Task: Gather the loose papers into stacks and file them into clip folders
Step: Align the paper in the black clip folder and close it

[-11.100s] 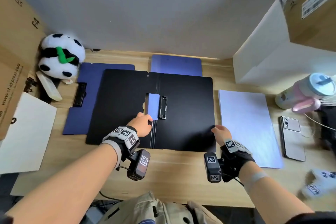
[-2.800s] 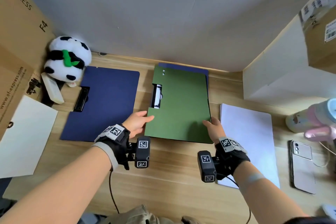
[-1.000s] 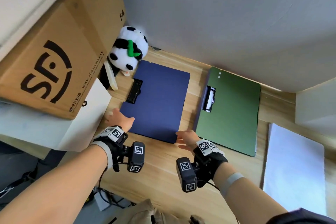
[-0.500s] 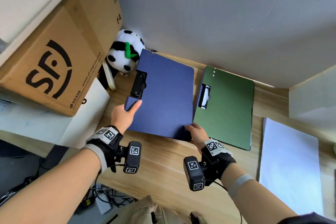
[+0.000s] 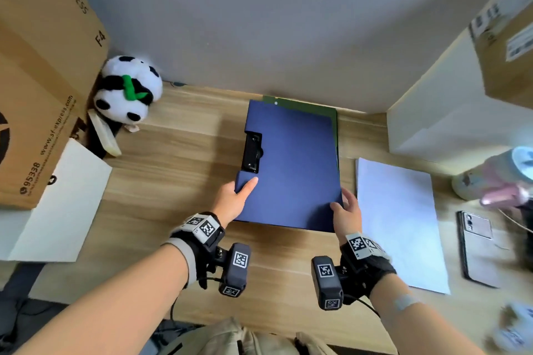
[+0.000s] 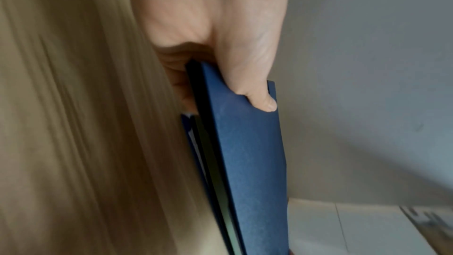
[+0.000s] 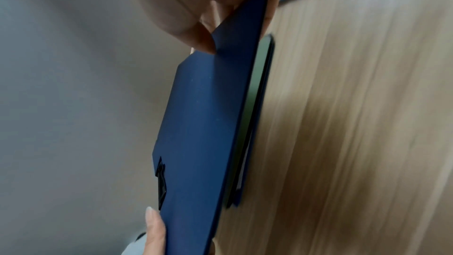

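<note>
A closed dark blue clip folder (image 5: 294,167) with a black clip (image 5: 251,153) on its left edge hangs just over a green folder (image 5: 300,103), whose far and right edges peek out. My left hand (image 5: 235,199) pinches the blue folder (image 6: 247,143) at its near left corner, thumb on top. My right hand (image 5: 344,210) grips the blue folder (image 7: 203,123) at its near right corner, thumb on top and fingers beneath. The green folder (image 7: 257,94) lies right under it on the wooden desk (image 5: 178,187). A stack of white papers (image 5: 398,222) lies to the right.
A panda plush (image 5: 127,89) and a large cardboard box (image 5: 37,81) stand at the left, with a white sheet (image 5: 60,204) below the box. A phone (image 5: 478,248) and a bottle (image 5: 499,176) are at the right edge. White panels (image 5: 444,112) wall in the right side.
Both hands have carried the blue folder from the left of the desk rightward, over the green folder. The head view has swung right with it.
</note>
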The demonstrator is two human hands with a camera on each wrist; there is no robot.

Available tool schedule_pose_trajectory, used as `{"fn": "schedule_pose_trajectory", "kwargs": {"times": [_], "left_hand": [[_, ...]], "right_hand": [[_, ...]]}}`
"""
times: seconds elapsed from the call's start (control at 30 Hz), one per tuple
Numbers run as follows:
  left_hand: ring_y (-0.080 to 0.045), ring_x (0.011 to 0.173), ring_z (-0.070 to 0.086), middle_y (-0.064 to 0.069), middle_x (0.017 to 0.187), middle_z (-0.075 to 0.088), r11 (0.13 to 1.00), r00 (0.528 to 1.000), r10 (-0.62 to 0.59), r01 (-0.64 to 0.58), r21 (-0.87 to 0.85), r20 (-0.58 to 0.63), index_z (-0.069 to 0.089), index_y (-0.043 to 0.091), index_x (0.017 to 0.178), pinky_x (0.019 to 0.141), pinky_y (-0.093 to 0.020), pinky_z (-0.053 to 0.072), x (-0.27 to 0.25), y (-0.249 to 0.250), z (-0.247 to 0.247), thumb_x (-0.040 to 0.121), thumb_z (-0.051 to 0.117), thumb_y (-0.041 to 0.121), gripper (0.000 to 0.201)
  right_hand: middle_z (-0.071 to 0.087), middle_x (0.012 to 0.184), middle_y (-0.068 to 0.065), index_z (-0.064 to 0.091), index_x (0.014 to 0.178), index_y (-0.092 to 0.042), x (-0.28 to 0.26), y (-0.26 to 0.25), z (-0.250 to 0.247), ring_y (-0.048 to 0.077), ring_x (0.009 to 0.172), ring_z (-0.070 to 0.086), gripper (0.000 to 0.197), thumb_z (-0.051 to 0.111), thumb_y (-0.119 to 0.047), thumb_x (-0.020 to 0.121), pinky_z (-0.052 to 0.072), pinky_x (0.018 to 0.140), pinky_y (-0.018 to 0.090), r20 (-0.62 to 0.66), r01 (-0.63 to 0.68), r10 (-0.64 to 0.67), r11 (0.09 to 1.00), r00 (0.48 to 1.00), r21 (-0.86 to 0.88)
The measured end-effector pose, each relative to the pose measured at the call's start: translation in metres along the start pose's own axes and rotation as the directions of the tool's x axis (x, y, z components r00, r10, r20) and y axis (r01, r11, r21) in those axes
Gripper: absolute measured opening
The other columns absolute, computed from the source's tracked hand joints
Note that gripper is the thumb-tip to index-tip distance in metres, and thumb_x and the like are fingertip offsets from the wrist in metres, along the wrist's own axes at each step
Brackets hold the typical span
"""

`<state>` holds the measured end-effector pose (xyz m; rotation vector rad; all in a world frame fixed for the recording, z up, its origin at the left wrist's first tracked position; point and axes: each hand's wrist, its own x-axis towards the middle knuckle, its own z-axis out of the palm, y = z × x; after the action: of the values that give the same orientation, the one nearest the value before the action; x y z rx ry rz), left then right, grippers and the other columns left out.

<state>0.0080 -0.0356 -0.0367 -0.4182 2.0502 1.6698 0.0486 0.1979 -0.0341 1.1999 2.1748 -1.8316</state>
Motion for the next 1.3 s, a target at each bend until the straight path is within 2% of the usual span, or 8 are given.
{"fn": "schedule_pose_trajectory", "kwargs": {"times": [0.3, 0.4, 0.57, 0.8, 1.0, 1.1, 1.2, 1.3], "left_hand": [[-0.019, 0.078, 0.054, -0.005, 0.083, 0.054, 0.949, 0.967, -0.193, 0.140, 0.282, 0.168, 0.060, 0.016, 0.090, 0.076, -0.032, 0.046, 0.006, -0.028, 0.060, 0.067, 0.058, 0.068, 0.057], [-0.025, 0.083, 0.057, -0.008, 0.088, 0.055, 0.880, 0.934, -0.311, 0.214, 0.424, 0.175, 0.061, 0.009, 0.098, 0.070, -0.032, 0.046, 0.000, -0.016, 0.066, 0.087, 0.054, 0.049, 0.042], [-0.021, 0.061, 0.038, -0.022, 0.065, 0.047, 0.840, 0.970, -0.231, 0.160, 0.518, 0.077, 0.050, 0.002, 0.062, 0.066, -0.027, 0.029, -0.008, 0.017, 0.058, 0.093, 0.047, 0.024, 0.037], [-0.018, 0.099, 0.057, -0.004, 0.112, 0.060, 0.968, 0.997, 0.079, -0.073, 0.240, -0.015, 0.056, 0.017, 0.112, 0.096, -0.036, 0.045, -0.039, 0.108, 0.014, 0.097, 0.044, 0.029, 0.023], [-0.013, 0.117, 0.047, 0.003, 0.132, 0.047, 0.955, 0.976, 0.196, -0.168, 0.242, -0.096, 0.037, 0.021, 0.141, 0.100, -0.031, 0.040, -0.058, 0.143, -0.023, 0.097, 0.041, 0.039, 0.047], [-0.014, 0.127, 0.043, 0.001, 0.149, 0.036, 0.917, 0.970, 0.234, -0.194, 0.348, -0.074, 0.024, 0.027, 0.148, 0.100, -0.026, 0.036, -0.057, 0.131, -0.040, 0.095, 0.048, 0.017, 0.058], [-0.021, 0.125, 0.046, -0.003, 0.154, 0.028, 0.915, 0.980, 0.159, -0.100, 0.390, -0.121, 0.014, 0.029, 0.150, 0.090, -0.027, 0.042, -0.050, 0.110, -0.061, 0.090, 0.044, 0.000, 0.073], [-0.027, 0.128, 0.041, -0.010, 0.147, 0.029, 0.903, 0.961, 0.087, 0.036, 0.429, -0.264, 0.015, 0.025, 0.150, 0.099, -0.033, 0.043, -0.043, 0.093, -0.074, 0.088, 0.047, 0.003, 0.073]], "right_hand": [[0.063, 0.119, 0.013, 0.059, 0.122, -0.008, 0.021, 0.031, -0.077, 0.025, 0.102, 0.056, 0.041, 0.044, 0.005, 0.086, 0.041, 0.086, 0.031, -0.033, -0.079, 0.080, 0.997, 0.996, 0.007], [0.064, 0.107, 0.013, 0.066, 0.092, -0.013, 0.025, 0.025, -0.088, 0.028, 0.098, 0.057, 0.027, 0.046, 0.004, 0.085, 0.044, 0.084, 0.033, -0.001, -0.073, 0.073, 0.997, 0.997, 0.018], [0.062, 0.081, 0.008, 0.064, 0.081, -0.011, 0.006, -0.019, -0.097, 0.022, 0.067, 0.055, 0.021, 0.047, -0.003, 0.091, 0.045, 0.064, 0.025, 0.170, 0.032, -0.063, 0.984, 0.983, 0.176], [0.065, 0.062, -0.009, 0.067, 0.085, -0.011, -0.039, -0.092, -0.042, 0.006, 0.057, 0.059, 0.031, 0.039, -0.003, 0.097, 0.048, 0.060, 0.016, 0.597, 0.280, -0.308, 0.949, 0.741, 0.142], [0.067, 0.101, 0.003, 0.065, 0.110, -0.015, -0.050, -0.104, 0.044, 0.000, 0.081, 0.063, 0.029, 0.038, -0.010, 0.098, 0.046, 0.076, 0.015, 0.789, 0.409, -0.203, 0.910, 0.581, -0.067], [0.065, 0.115, 0.007, 0.062, 0.120, -0.011, -0.050, -0.091, 0.071, 0.020, 0.102, 0.061, 0.031, 0.041, -0.016, 0.098, 0.042, 0.086, 0.020, 0.850, 0.499, -0.070, 0.833, 0.522, -0.238], [0.059, 0.109, -0.001, 0.060, 0.124, -0.010, -0.043, -0.074, 0.077, 0.011, 0.105, 0.051, 0.032, 0.043, -0.018, 0.097, 0.037, 0.094, 0.021, 0.834, 0.476, 0.024, 0.812, 0.551, -0.338], [0.062, 0.110, 0.008, 0.062, 0.121, -0.007, -0.026, -0.053, 0.065, 0.013, 0.099, 0.049, 0.031, 0.045, -0.016, 0.096, 0.041, 0.076, 0.021, 0.749, 0.351, 0.078, 0.848, 0.658, -0.397]]}}
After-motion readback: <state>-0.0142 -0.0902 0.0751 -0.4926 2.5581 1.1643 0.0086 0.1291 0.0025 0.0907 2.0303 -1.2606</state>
